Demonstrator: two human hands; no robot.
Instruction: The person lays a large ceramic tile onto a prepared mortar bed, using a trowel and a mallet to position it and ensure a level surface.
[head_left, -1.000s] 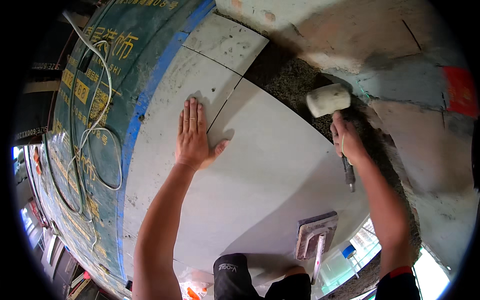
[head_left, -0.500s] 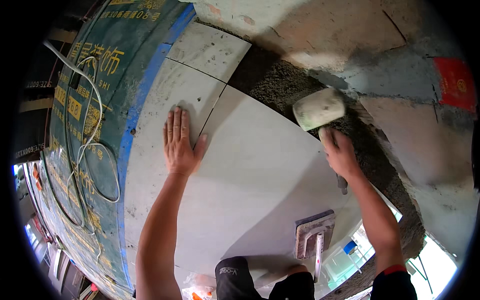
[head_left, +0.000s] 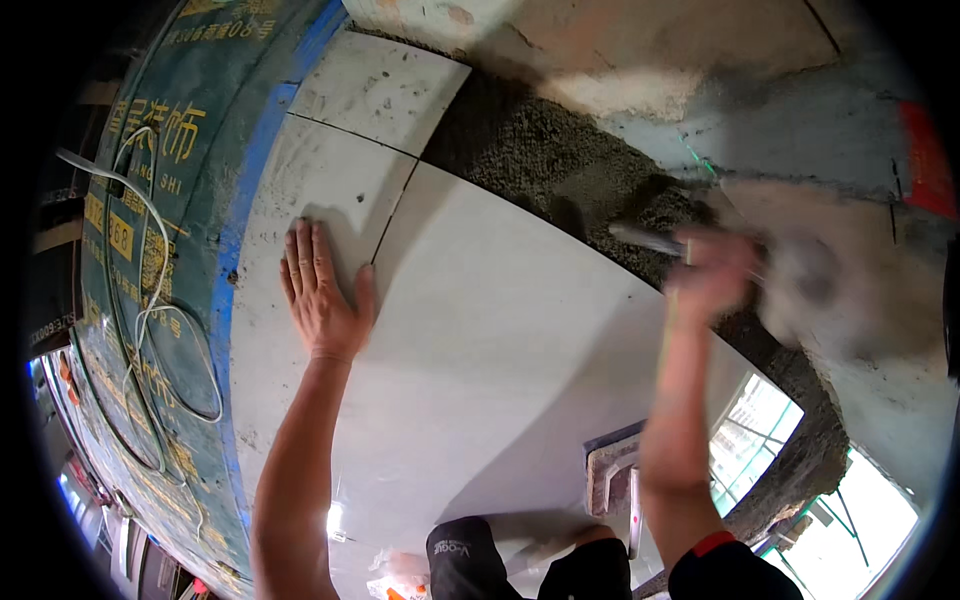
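Observation:
My left hand (head_left: 328, 300) lies flat, fingers stretched out, on a dusty pale floor tile (head_left: 335, 165). Its thumb reaches the seam beside a large pale tile (head_left: 500, 300). Above the large tile's right edge, my right hand (head_left: 712, 272) is closed round the handle of a mallet (head_left: 648, 240). Motion smears both the hand and the mallet, whose head is a blurred patch right of the hand, in front of the wall. The mallet is off the tile. Dark wet mortar (head_left: 550, 150) fills the strip between tile and wall.
A flat float (head_left: 612, 465) with a pale handle rests on the large tile, partly behind my right arm. Green printed sheeting (head_left: 180, 260) with loose cables (head_left: 165, 235) covers the left, edged by blue tape (head_left: 250, 190). A rough wall (head_left: 650, 60) bounds the far right.
My right hand has swung the mallet up and to the right, its head turning from above the mortar toward the wall. The left hand stays on the tile while the view shifts slightly.

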